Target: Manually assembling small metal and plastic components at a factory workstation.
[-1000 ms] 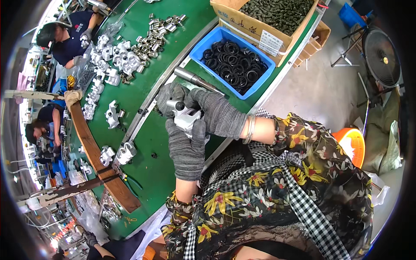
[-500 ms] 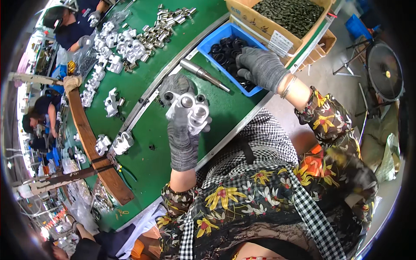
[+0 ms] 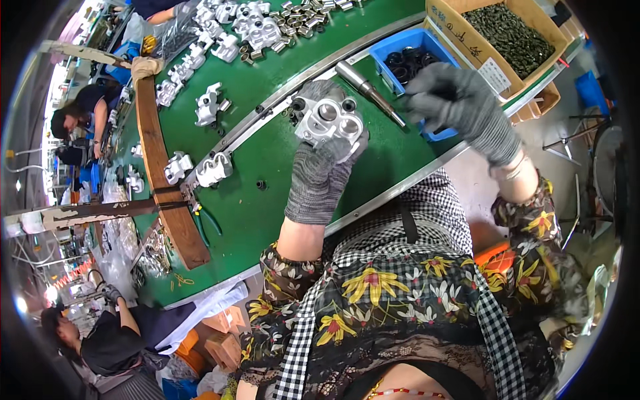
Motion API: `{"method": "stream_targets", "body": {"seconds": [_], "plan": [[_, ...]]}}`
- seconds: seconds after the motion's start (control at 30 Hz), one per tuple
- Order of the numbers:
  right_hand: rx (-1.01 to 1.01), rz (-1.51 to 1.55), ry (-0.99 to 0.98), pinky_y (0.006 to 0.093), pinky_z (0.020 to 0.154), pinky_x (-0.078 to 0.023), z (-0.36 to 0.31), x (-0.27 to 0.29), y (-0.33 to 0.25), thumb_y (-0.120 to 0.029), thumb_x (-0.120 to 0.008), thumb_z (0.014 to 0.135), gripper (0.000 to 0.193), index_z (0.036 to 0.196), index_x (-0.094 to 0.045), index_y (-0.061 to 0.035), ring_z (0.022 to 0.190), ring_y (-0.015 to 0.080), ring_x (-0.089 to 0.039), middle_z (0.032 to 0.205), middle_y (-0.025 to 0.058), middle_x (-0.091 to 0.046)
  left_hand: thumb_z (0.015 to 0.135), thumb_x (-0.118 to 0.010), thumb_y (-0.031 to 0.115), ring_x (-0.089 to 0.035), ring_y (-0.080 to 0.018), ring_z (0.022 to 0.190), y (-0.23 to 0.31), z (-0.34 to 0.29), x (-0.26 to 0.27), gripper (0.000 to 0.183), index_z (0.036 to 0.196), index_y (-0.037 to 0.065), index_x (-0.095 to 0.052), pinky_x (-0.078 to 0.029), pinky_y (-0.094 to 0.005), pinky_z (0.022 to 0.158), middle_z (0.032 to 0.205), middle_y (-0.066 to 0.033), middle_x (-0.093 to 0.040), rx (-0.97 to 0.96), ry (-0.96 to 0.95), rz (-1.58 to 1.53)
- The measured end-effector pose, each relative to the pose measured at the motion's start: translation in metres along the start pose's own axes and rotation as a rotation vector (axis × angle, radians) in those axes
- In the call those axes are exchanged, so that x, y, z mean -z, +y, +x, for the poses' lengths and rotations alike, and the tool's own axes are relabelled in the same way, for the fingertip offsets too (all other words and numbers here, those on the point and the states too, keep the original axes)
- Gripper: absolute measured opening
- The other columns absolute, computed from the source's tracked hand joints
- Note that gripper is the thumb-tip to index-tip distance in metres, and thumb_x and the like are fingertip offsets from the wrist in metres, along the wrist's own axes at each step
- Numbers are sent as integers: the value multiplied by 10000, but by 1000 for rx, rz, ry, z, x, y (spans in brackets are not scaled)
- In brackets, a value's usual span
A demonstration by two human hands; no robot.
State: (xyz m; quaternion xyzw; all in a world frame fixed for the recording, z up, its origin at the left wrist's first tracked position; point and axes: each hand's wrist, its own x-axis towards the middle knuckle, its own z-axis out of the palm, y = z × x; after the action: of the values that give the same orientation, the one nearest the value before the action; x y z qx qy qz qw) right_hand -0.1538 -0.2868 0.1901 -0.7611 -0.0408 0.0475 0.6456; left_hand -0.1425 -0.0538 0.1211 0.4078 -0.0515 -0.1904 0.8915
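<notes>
My left hand [image 3: 313, 183], in a grey knit glove, grips a silver brake caliper body [image 3: 309, 128] above the green bench. Its two round bores face up, with dark rings at the lugs. My right hand [image 3: 460, 110], gloved too, hovers over the near end of a blue bin [image 3: 388, 75] that holds black rubber rings [image 3: 405, 65]. Its fingers are drawn together; whatever they pinch is too small or blurred to make out. Between my hands, a stepped metal rod [image 3: 367, 88] lies on the bench.
A cardboard box [image 3: 460, 30] of small dark parts stands beyond the bin. More castings [image 3: 257, 30] and metal sleeves [image 3: 293, 23] lie across the metal rail [image 3: 267, 100]. At left are a wooden beam [image 3: 160, 160] and pliers [image 3: 210, 220]. Co-workers sit farther left.
My right hand has lifted from among the rubber rings and come back toward me. The caliper body stays in my left hand, its bores turned more upward. The whole view has shifted.
</notes>
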Motion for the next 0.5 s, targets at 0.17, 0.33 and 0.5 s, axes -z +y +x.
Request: {"method": "stream_targets", "body": {"seconds": [0.17, 0.33, 0.5], "plan": [[361, -69, 103, 293, 748, -532, 5, -60, 21, -81, -728, 779, 137, 869, -634, -37, 908, 173, -605, 1036, 96, -584, 852, -653, 123, -590, -220, 1046, -10, -5, 4, 406, 1221, 42, -504, -494, -387, 882, 1140, -105, -581, 42, 100, -74], [450, 26, 224, 341, 853, -498, 12, -88, 36, -108, -751, 743, 179, 860, -634, -42, 990, 204, -574, 1084, 100, -571, 878, -633, 121, -579, -159, 963, -18, -3, 27, 407, 1244, 31, -479, -500, -300, 813, 1117, -82, -569, -201, 160, 655], [359, 81, 237, 327, 854, -481, 7, -90, 48, -78, -764, 717, 203, 857, -623, -35, 1008, 200, -562, 1142, 114, -552, 858, -625, 24, -585, -138, 919, -12, 6, 2, 378, 1216, -6, -507, -494, -276, 812, 1059, -81, -609, -257, 249, 444]]}}
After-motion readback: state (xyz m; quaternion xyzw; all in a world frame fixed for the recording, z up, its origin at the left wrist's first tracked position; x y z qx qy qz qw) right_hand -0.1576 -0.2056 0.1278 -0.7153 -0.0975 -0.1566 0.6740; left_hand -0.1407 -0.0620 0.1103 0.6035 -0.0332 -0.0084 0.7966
